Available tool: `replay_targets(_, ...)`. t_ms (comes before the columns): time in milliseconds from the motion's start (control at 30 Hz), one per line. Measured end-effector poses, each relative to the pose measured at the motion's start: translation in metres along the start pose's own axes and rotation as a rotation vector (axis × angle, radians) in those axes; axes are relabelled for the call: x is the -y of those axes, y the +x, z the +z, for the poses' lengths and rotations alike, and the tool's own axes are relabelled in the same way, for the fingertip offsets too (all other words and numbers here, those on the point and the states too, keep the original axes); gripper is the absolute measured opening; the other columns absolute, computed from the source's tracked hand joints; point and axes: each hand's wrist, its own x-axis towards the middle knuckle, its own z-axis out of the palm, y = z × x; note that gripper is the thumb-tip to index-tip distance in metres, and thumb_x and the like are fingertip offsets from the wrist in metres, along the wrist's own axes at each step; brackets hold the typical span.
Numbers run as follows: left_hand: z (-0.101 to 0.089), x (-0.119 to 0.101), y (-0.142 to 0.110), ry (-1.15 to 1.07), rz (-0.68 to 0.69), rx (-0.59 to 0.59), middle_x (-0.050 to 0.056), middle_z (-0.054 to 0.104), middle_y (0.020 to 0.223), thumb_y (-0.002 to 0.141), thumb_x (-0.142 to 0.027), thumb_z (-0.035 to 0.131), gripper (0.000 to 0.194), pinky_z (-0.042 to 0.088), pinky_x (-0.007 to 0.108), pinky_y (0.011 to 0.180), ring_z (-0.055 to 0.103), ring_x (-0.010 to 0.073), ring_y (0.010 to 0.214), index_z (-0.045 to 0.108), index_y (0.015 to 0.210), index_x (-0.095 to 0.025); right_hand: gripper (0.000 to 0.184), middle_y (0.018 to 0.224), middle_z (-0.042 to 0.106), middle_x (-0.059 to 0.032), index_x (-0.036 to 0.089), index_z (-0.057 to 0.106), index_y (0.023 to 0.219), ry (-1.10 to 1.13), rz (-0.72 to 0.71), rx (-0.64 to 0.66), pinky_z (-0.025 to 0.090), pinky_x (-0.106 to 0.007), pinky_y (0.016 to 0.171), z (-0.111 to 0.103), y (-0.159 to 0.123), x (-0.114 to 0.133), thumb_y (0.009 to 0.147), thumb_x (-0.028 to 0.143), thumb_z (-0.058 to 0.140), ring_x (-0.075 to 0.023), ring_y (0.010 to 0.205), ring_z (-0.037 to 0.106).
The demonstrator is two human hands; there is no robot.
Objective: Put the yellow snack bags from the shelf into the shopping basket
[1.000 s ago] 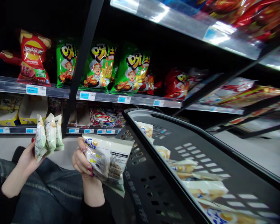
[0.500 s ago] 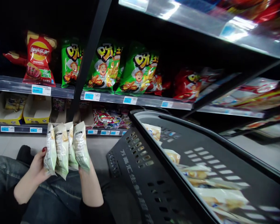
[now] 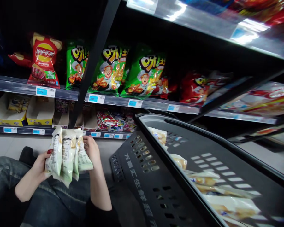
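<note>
Several pale white-and-green snack packets (image 3: 68,154) stand side by side, upright and pressed together, between my hands. My left hand (image 3: 42,162) is closed round the left side of the bunch, with a red thumbnail showing at its edge. My right hand (image 3: 92,148) is at the right side, its fingers bent against the upper part of the rightmost packet (image 3: 84,159), which leans with its lower end out to the right. Some fingertips are hidden behind the packets.
A dark grey shopping basket (image 3: 142,167) stands to my right, with similar pale packets (image 3: 232,205) inside. Ahead, a shelf (image 3: 142,102) holds red and green chip bags (image 3: 144,77). Below it are yellow-edged cardboard trays (image 3: 40,112). My crossed legs are beneath my hands.
My right hand has moved from beneath the packets up to their right side. The rightmost packet has tilted and drawn in behind the others. The view has shifted slightly.
</note>
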Motion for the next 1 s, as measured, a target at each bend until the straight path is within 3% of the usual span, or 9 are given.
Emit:
replay_targets(67,0.005,0.001,0.001,0.065,0.095,-0.121,0.005,0.073,0.064,0.055,-0.011,0.066,0.015,0.056,0.039,0.07,0.069,0.0268,0.066,0.064,0.07,-0.016,0.056,0.099,0.063,-0.0111,0.018,0.05,0.104,0.041,0.004,0.052,0.047,-0.035,0.071,-0.001,-0.006,0.009,0.083,0.063,0.024,-0.0221,0.084,0.061)
replay_targets(133,0.01,0.002,0.0,0.145,0.183,-0.212,0.007,0.074,0.072,0.054,-0.012,0.07,0.023,0.056,0.037,0.067,0.069,0.0261,0.066,0.064,0.076,-0.015,0.059,0.118,0.056,-0.0116,0.018,0.046,0.116,-0.03,-0.07,0.178,0.041,-0.037,0.089,0.0,-0.012,0.016,0.079,0.064,0.038,-0.0235,0.106,0.053)
replay_targets(233,0.017,0.004,0.0,0.264,0.279,-0.215,0.009,0.074,0.078,0.051,-0.017,0.076,0.038,0.055,0.035,0.068,0.069,0.0288,0.074,0.064,0.088,-0.013,0.07,0.13,0.046,-0.0126,0.017,0.037,0.127,-0.211,-0.18,0.355,0.029,-0.038,0.102,0.006,-0.018,0.022,0.072,0.055,0.059,-0.0249,0.121,0.041)
replay_targets(300,0.02,0.004,0.0,0.328,0.334,-0.196,0.009,0.074,0.083,0.05,-0.019,0.079,0.045,0.055,0.034,0.069,0.068,0.0296,0.08,0.064,0.092,-0.013,0.074,0.129,0.045,-0.0143,0.015,0.033,0.13,-0.269,-0.208,0.34,0.031,-0.04,0.101,0.011,-0.02,0.023,0.071,0.05,0.062,-0.026,0.119,0.043)
replay_targets(433,0.021,0.003,0.002,0.356,0.414,-0.246,0.008,0.074,0.086,0.049,-0.019,0.081,0.045,0.054,0.032,0.068,0.068,0.0287,0.08,0.065,0.091,-0.013,0.072,0.132,0.039,-0.0124,0.02,0.03,0.13,-0.35,-0.269,0.171,0.034,-0.039,0.099,0.02,-0.021,0.022,0.07,0.036,0.067,-0.0247,0.117,0.044)
replay_targets(633,0.014,-0.003,0.001,0.305,0.236,-0.146,0.009,0.074,0.088,0.048,-0.015,0.078,0.042,0.054,0.032,0.071,0.068,0.0279,0.082,0.068,0.089,-0.013,0.06,0.13,0.038,-0.0114,0.024,0.031,0.125,-0.36,-0.294,0.165,0.035,-0.041,0.099,0.023,-0.021,0.018,0.074,0.028,0.063,-0.0232,0.118,0.044)
replay_targets(767,0.006,-0.005,0.003,0.161,0.148,-0.203,0.01,0.073,0.087,0.056,-0.016,0.072,0.038,0.052,0.041,0.081,0.066,0.0303,0.089,0.065,0.093,-0.014,0.037,0.132,0.034,-0.0086,0.024,0.05,0.11,-0.446,-0.332,0.231,0.025,-0.036,0.105,0.023,-0.021,0.02,0.075,0.023,0.061,-0.022,0.129,0.029)
replay_targets(867,0.002,-0.005,0.006,0.079,0.135,-0.239,0.009,0.074,0.084,0.063,-0.019,0.068,0.03,0.048,0.045,0.088,0.064,0.0305,0.095,0.064,0.092,-0.016,0.028,0.129,0.036,-0.0082,0.023,0.055,0.101,-0.382,-0.331,0.253,0.027,-0.034,0.103,0.024,-0.019,0.019,0.074,0.02,0.061,-0.021,0.125,0.034)
replay_targets(1000,0.0,-0.004,0.01,0.012,0.199,-0.155,0.008,0.073,0.093,0.066,-0.041,0.069,0.036,0.044,0.045,0.094,0.058,0.0307,0.106,0.063,0.096,-0.021,0.013,0.122,0.041,-0.0086,0.021,0.056,0.087,-0.237,-0.336,0.216,0.031,-0.034,0.098,0.025,-0.016,0.013,0.075,0.022,0.06,-0.0219,0.117,0.042)
